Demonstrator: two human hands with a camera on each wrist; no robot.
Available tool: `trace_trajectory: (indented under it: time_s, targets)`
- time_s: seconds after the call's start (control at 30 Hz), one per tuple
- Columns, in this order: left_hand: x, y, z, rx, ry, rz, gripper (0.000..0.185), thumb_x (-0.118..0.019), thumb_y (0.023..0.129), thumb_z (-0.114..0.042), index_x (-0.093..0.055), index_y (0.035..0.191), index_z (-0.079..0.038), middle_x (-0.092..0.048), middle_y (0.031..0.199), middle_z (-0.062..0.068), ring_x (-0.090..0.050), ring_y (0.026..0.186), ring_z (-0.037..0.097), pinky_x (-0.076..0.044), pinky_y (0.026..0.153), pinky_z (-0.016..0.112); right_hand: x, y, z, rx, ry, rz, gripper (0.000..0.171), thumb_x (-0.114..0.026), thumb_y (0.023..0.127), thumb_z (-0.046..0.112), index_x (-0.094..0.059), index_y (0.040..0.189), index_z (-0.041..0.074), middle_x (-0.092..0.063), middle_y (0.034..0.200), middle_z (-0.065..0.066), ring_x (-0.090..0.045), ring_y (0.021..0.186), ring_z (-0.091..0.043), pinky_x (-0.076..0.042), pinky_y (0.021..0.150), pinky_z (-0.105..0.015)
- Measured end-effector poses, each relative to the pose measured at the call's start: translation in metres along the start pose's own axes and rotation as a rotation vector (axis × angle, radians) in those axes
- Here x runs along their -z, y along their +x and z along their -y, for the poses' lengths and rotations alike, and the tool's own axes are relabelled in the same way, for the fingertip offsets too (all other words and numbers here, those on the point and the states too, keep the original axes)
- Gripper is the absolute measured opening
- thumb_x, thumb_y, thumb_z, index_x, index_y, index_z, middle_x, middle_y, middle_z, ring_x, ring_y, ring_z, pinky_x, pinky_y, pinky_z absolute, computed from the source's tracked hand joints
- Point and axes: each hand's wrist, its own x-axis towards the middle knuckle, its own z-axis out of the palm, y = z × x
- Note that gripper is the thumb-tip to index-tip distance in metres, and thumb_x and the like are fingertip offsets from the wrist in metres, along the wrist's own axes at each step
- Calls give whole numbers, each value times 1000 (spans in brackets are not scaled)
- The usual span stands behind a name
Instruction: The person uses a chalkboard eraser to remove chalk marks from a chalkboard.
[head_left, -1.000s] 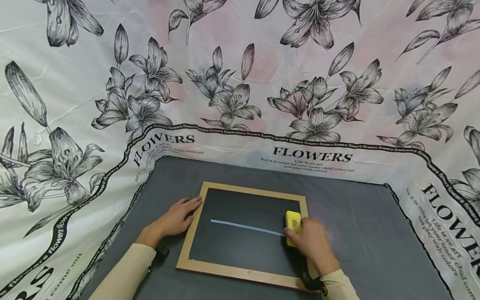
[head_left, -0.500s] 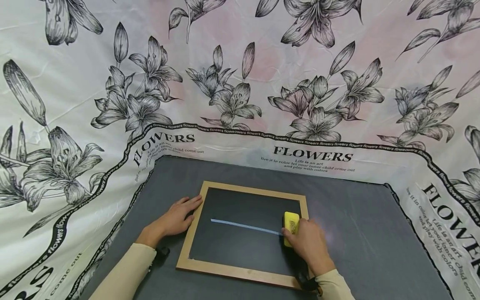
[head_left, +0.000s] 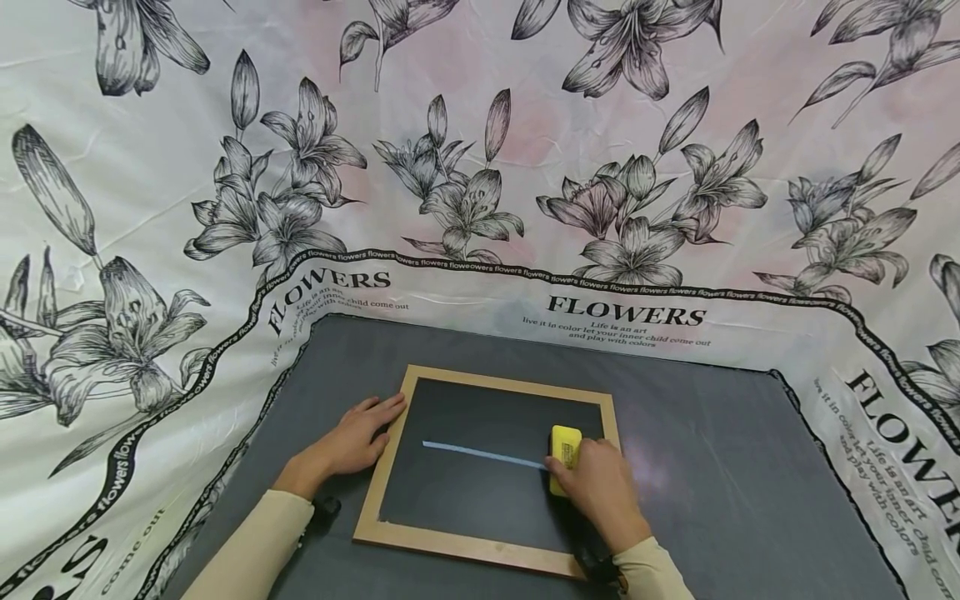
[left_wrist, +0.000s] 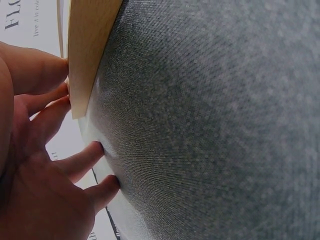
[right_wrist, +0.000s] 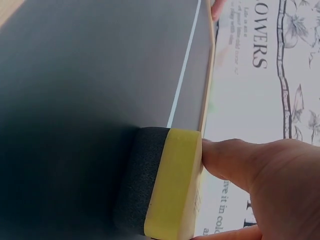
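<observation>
The cloth spread behind and around the work carries black lily drawings and the word "FLOWERS" in large capitals, repeated along a black border band that itself reads "flowers" over and over. Under the capitals smaller lines read "live it in color let your inner child come out and play with colors" and "Life is an art". The eraser has a small dark label on its yellow back, too small to read.

A chalkboard in a pale wooden frame lies flat on the dark grey mat that covers the table. A light blue chalk line runs across the middle of the board.

The right hand grips the eraser, fingers curled round its yellow back, the dark sponge side pressed on the board at the right end of the line. The left hand lies flat with straight, relaxed fingers, their tips against the left edge of the frame and on the mat beside it; it grasps nothing. Both forearms wear cream sleeves.
</observation>
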Motion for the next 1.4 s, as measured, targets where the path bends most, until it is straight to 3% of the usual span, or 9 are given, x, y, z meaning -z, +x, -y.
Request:
trace_trajectory:
  time_s: [0.13,0.23,0.37,1.17,1.4]
  targets:
    - [3,0,-4,23,21,19,59,-61,109,-14,-48,167,-9,-43,175,12,-40,149,64,-34,114,83,-6,2,9,32,-13,-9,51,-85,91,49,-66,76,4,-56,70,-7,-53,64,-21,-43,55,-35]
    - [16,0,-28,80,35,64,59,-62,108,-8,-49,165,-4,-44,173,17,-38,153,64,-31,118,82,-9,3,17,33,-15,5,51,-85,92,49,-68,79,2,-56,71,-7,-53,65,-21,-46,56,-35]
    - [19,0,-37,111,56,94,59,-59,108,-4,-47,165,0,-41,174,19,-36,155,61,-31,121,79,-14,5,27,25,-9,10,51,-86,91,48,-70,81,1,-56,73,-7,-54,66,-21,-50,57,-37]
    - [13,-1,-30,101,8,69,59,-59,108,-5,-47,166,-1,-40,175,19,-33,156,64,-26,122,82,-36,13,88,69,12,-2,55,-87,89,53,-74,86,-1,-56,74,-7,-53,65,-20,-52,59,-35]
    - [6,-2,-19,28,-12,5,58,-57,110,-11,-47,167,-7,-41,176,13,-35,151,66,-27,115,86,-42,16,105,72,47,12,57,-87,90,53,-75,93,-3,-57,79,-9,-54,65,-21,-54,58,-35]
